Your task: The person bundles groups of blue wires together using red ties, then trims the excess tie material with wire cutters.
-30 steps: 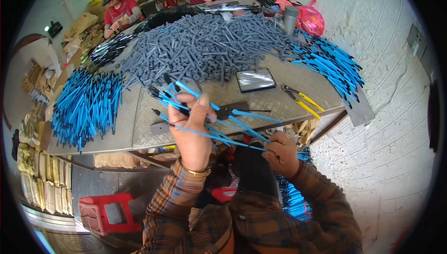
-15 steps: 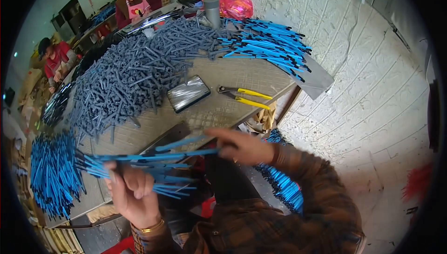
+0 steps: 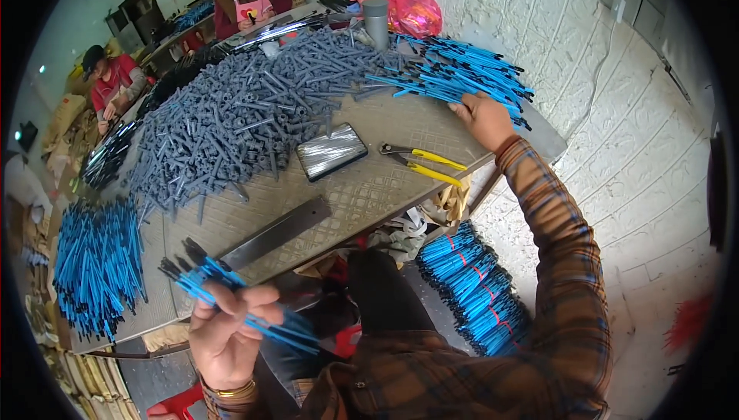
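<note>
My left hand (image 3: 227, 327), low at the front of the table, is closed around a small bunch of thin blue rods (image 3: 202, 280). Their dark ends point up and left, and the lower ends are blurred. At the far right, my right hand (image 3: 486, 120) reaches onto a pile of blue rods with black ends (image 3: 462, 73). Its thumb and fingers are bent in on rods at the near side of that pile; the fingertips are partly hidden. Another stack of blue rods (image 3: 100, 266) lies at the table's left end.
A big heap of grey plastic pieces (image 3: 223, 120) covers the table's middle. Before it lie a flat metallic box (image 3: 332, 152), yellow-handled pliers (image 3: 427, 162) and a dark metal bar (image 3: 277, 231). Tied blue bundles (image 3: 473, 289) sit below right. Two people (image 3: 245, 4) work behind.
My right hand has gone from beside the left-hand bunch to the far-right pile. The bunch in my left hand looks smaller and more upright. The view has shifted slightly.
</note>
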Available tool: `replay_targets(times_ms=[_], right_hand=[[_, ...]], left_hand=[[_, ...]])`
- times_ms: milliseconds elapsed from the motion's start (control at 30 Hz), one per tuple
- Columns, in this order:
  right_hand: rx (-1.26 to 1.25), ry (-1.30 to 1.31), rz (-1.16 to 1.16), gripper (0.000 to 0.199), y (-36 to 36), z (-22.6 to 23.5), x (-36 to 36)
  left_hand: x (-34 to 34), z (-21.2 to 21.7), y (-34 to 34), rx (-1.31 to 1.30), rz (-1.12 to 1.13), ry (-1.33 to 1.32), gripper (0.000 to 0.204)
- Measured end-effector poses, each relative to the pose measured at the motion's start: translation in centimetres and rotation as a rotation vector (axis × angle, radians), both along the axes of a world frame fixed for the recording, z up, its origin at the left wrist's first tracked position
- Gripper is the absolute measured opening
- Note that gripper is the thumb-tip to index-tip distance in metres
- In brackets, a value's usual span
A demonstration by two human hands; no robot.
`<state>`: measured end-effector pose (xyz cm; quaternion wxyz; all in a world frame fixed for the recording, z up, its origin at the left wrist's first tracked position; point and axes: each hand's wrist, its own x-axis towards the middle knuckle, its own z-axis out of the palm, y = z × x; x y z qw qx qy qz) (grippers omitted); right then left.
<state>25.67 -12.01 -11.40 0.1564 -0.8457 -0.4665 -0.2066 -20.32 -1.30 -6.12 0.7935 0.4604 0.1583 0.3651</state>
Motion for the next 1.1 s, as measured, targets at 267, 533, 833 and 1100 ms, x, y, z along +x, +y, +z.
replay_targets(times_ms=[267, 533, 833, 1100], right_hand=[[0.406, 0.249, 0.485, 0.022, -0.3, 0.8, -14.1], [0.334, 0.246, 0.765, 0.01, -1.9, -1.6, -23.6], [0.198, 0.58, 0.733, 0.028, -0.6, -2.2, -19.3], [-0.094, -0.104, -0.223, 0.023, 2.6, -2.9, 6.1]], left_hand=[[4.5, -0.6, 1.2, -0.057, 0.22, -0.051, 0.019], [8.0, -2.5, 4.1, 0.197, 0.629, -0.165, 0.019], [6.0, -1.5, 1.9, 0.063, 0.521, -0.103, 0.015], [1.3, -1.4, 1.4, -0.071, -0.057, -0.363, 0.018]])
